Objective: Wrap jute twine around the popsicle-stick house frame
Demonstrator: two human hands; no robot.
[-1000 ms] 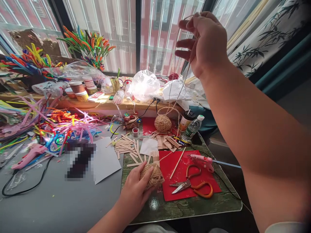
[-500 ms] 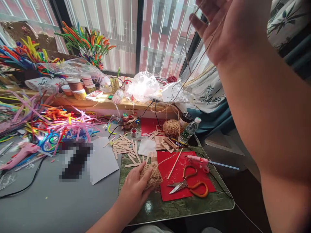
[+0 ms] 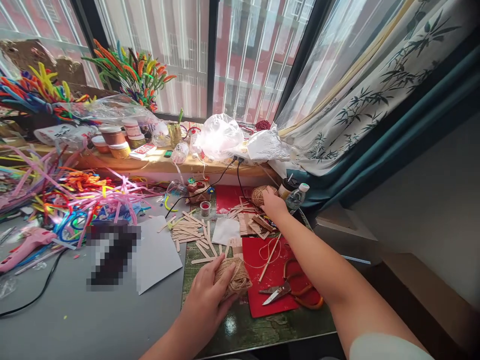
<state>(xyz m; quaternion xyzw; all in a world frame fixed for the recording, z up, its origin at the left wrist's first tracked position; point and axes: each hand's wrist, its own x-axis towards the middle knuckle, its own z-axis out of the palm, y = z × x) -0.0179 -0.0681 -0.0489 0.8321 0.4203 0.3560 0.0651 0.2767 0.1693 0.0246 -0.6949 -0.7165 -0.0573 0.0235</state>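
My left hand (image 3: 208,287) is wrapped round a small block wound with twine (image 3: 234,275), above the front of the green board (image 3: 258,332). Further back, my right hand (image 3: 274,204) rests on the ball of twine (image 3: 261,195), its fingertips partly hidden. Loose twine runs from the wound block across the red sheet (image 3: 255,300) and loops there. On that sheet lie scissors (image 3: 277,292) with orange handles and a thin wooden stick (image 3: 269,259). Popsicle sticks (image 3: 187,229) are scattered left of a white square of paper (image 3: 226,230).
A bottle (image 3: 298,196) and a dark-lidded cup (image 3: 288,187) stand right of the twine ball. Pipe cleaners (image 3: 112,197) and a pink glue gun (image 3: 28,247) lie at the left. White paper (image 3: 157,255) covers part of the grey table (image 3: 150,320). Jars (image 3: 112,137) line the sill.
My right hand has come down from high at the upper right onto the twine ball. The raised twine now lies slack in loops on the red sheet. My left hand still holds the wound block.
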